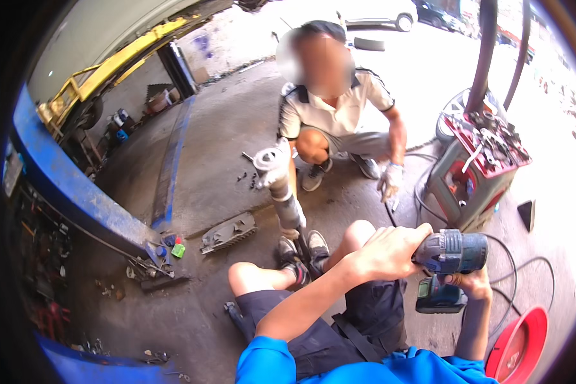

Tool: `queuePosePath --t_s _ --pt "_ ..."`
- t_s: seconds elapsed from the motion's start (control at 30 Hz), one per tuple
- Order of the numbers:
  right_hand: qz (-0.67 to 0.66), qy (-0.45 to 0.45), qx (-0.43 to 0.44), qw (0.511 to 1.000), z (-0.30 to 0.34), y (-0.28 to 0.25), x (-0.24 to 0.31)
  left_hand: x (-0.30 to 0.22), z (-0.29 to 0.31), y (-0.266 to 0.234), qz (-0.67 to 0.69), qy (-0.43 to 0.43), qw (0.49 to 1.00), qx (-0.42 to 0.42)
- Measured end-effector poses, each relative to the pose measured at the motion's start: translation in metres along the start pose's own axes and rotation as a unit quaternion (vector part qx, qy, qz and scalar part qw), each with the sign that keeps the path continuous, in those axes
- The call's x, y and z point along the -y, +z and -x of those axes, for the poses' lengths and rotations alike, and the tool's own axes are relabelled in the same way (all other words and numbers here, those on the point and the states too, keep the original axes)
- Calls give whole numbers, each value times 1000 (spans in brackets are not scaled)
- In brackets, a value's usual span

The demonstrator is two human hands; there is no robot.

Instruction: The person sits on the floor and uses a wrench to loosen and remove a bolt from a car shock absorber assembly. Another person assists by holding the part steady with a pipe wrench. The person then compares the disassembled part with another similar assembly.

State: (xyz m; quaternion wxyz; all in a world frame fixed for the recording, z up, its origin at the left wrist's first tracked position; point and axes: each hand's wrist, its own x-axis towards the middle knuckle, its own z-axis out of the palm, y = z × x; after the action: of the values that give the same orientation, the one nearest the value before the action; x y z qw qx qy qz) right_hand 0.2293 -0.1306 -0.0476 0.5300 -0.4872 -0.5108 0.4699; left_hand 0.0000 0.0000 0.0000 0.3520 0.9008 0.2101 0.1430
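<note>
A dark blue-and-black cordless drill [462, 251] with a battery at its base is up in front of me, at the right. Around its handle my right hand [472, 281] is closed. My left hand [393, 251] reaches across and is closed on the drill's front end; the fingertips and whatever is at the tip are hidden. Opposite me a person [336, 115] squats with gloves on. One of that person's hands supports an upright grey cylindrical metal part [281, 189] with a round flanged top; the other gloved hand [390, 181] hangs above the floor.
Right of the person, a grey-and-red stand [473, 185] bears a red tray of tools. A red basin [521, 345] lies tilted near my right arm, beside black hoses. Left are a ribbed metal part [229, 232], small bolts, a green item [178, 250] and a blue lift post [77, 198].
</note>
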Motion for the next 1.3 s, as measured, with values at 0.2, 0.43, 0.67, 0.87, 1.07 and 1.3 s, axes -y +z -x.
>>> queuePosePath --t_s 0.2,0.43,0.67,0.87,1.07,1.3 --pt "-136 72 -128 980 113 -52 -115 -9 -37 126 -11 -30 984 175" --pt "-302 104 -381 868 183 -56 -241 13 -17 300 45 -164 957 237" --pt "-392 101 -509 760 182 -71 -325 24 7 388 93 -160 957 222" --pt "-470 137 -444 750 170 -114 -391 16 17 265 317 -97 934 132" --pt "-329 266 -368 828 151 -121 -401 82 118 154 568 -162 802 -89" --pt "-191 346 -364 843 144 -110 -397 226 182 129 503 -400 593 -486"
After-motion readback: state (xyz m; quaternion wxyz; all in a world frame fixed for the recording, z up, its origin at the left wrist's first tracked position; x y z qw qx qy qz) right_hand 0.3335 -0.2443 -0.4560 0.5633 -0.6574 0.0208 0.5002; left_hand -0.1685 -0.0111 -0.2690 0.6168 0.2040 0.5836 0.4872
